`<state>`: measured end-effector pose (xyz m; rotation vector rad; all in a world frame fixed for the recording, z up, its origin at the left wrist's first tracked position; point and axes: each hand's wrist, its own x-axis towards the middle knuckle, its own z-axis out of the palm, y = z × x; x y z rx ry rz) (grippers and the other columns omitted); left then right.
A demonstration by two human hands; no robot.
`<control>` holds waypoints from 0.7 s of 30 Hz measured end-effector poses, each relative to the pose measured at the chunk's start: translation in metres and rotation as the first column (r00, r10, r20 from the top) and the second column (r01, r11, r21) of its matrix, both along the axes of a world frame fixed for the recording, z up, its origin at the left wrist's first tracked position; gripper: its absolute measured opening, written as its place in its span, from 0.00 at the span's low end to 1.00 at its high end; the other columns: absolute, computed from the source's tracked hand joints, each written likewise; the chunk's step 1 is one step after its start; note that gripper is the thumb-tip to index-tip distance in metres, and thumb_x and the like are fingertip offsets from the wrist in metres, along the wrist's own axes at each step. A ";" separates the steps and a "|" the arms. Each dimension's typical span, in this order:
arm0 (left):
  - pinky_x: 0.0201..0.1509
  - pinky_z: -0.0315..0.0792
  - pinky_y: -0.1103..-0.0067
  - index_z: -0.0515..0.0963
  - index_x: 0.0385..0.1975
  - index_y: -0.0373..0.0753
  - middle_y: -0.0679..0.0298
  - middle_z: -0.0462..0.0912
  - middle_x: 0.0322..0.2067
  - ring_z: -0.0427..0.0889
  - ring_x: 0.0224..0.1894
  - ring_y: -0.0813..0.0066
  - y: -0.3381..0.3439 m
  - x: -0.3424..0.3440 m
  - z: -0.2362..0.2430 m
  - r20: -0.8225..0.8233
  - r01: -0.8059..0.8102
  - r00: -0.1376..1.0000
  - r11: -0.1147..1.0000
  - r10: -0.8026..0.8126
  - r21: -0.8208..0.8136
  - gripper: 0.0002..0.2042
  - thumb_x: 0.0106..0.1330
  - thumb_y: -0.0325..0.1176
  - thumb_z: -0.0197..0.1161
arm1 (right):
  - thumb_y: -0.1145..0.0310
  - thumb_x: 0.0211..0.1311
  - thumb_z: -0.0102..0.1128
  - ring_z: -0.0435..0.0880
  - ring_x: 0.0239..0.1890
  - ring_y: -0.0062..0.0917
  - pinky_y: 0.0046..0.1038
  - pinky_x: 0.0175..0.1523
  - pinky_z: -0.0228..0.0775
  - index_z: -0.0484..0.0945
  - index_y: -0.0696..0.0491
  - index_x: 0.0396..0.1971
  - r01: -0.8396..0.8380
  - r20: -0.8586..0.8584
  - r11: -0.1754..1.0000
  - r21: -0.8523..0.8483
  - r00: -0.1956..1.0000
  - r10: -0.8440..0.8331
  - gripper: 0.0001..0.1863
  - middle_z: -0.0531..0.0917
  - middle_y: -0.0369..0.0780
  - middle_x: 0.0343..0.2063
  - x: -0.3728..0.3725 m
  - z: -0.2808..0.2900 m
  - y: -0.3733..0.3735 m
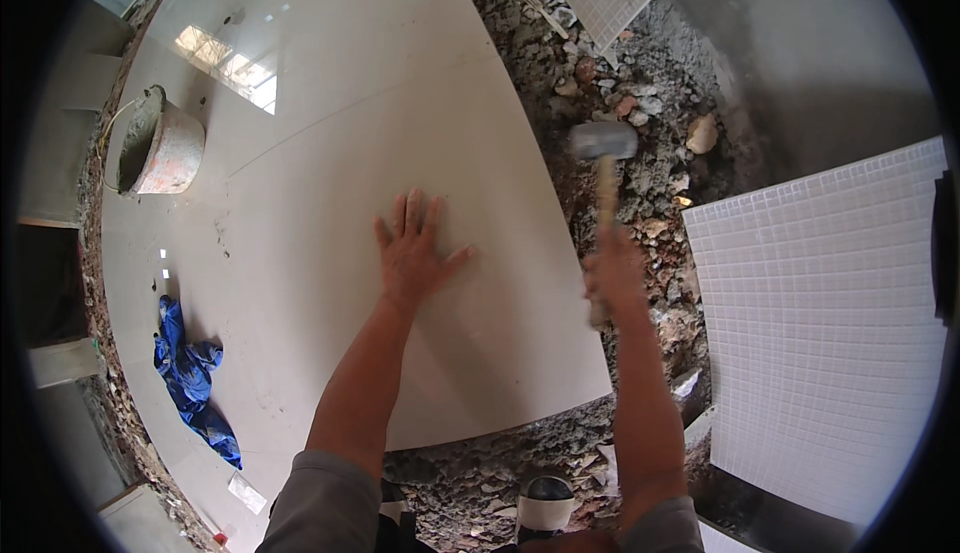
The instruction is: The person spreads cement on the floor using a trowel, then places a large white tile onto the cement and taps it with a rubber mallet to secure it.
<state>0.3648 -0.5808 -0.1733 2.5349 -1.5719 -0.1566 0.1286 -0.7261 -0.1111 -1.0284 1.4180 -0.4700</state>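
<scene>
My left hand (412, 261) lies flat with spread fingers on a large glossy cream floor tile (480, 203). Wrapped round the wooden handle of a hammer (604, 141) is my right hand (616, 271), slightly blurred. The hammer's grey block-shaped head is raised above the strip of rubble along the tile's right edge. Nothing is between my left palm and the tile that I can see.
Broken stones and mortar (655, 118) fill the strip on the right and by my shoes (546, 503). Grid-backed tiles (820, 323) lean at the right. A mortar-stained bucket (172, 153) and a blue cloth (190, 373) lie on the tiled floor at left.
</scene>
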 end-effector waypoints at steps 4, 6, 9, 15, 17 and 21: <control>0.69 0.35 0.50 0.55 0.67 0.46 0.56 0.50 0.69 0.43 0.72 0.58 0.000 0.000 0.001 -0.009 -0.011 1.000 0.999 0.011 0.040 0.43 0.54 0.60 0.61 | 0.58 0.72 0.41 0.68 0.09 0.19 0.24 0.12 0.64 0.65 0.57 0.39 0.273 0.127 0.955 -0.116 0.958 -0.259 0.15 0.69 0.35 0.15 -0.011 -0.002 -0.003; 0.69 0.34 0.50 0.55 0.67 0.46 0.56 0.50 0.69 0.42 0.72 0.58 0.000 0.000 0.002 -0.026 -0.021 0.999 0.998 0.022 0.061 0.43 0.54 0.61 0.61 | 0.59 0.71 0.41 0.68 0.09 0.19 0.24 0.12 0.64 0.65 0.56 0.37 0.263 0.130 0.961 -0.089 0.959 -0.251 0.14 0.69 0.35 0.16 -0.012 -0.006 -0.001; 0.69 0.34 0.50 0.55 0.67 0.46 0.56 0.50 0.69 0.43 0.72 0.58 -0.001 0.000 0.001 -0.027 -0.011 1.000 1.000 0.012 0.028 0.43 0.54 0.61 0.61 | 0.59 0.71 0.41 0.68 0.09 0.20 0.25 0.12 0.65 0.64 0.56 0.36 0.006 0.015 1.000 0.006 1.000 -0.006 0.13 0.69 0.35 0.15 -0.009 -0.009 0.004; 0.70 0.34 0.50 0.54 0.68 0.46 0.56 0.50 0.69 0.42 0.72 0.57 0.000 0.001 0.000 -0.029 -0.022 0.999 0.998 0.024 0.066 0.43 0.54 0.61 0.60 | 0.59 0.72 0.40 0.69 0.09 0.19 0.23 0.12 0.64 0.64 0.56 0.36 0.174 0.116 0.983 0.062 0.977 -0.180 0.14 0.68 0.35 0.15 0.000 0.000 0.006; 0.70 0.34 0.51 0.54 0.68 0.46 0.56 0.49 0.69 0.42 0.72 0.58 0.000 0.001 0.000 -0.008 -0.015 1.000 0.998 0.015 0.061 0.43 0.55 0.61 0.60 | 0.60 0.72 0.39 0.68 0.09 0.18 0.22 0.11 0.63 0.63 0.56 0.38 -0.058 0.018 0.998 0.013 0.998 0.058 0.13 0.68 0.34 0.14 0.001 0.002 0.004; 0.70 0.33 0.51 0.54 0.68 0.46 0.55 0.49 0.69 0.42 0.72 0.58 0.000 0.002 0.001 -0.024 -0.025 0.999 0.998 0.026 0.062 0.43 0.54 0.62 0.60 | 0.59 0.72 0.39 0.68 0.09 0.18 0.22 0.12 0.64 0.63 0.55 0.39 0.111 0.050 0.990 -0.086 0.993 -0.107 0.13 0.69 0.34 0.14 -0.002 -0.002 0.000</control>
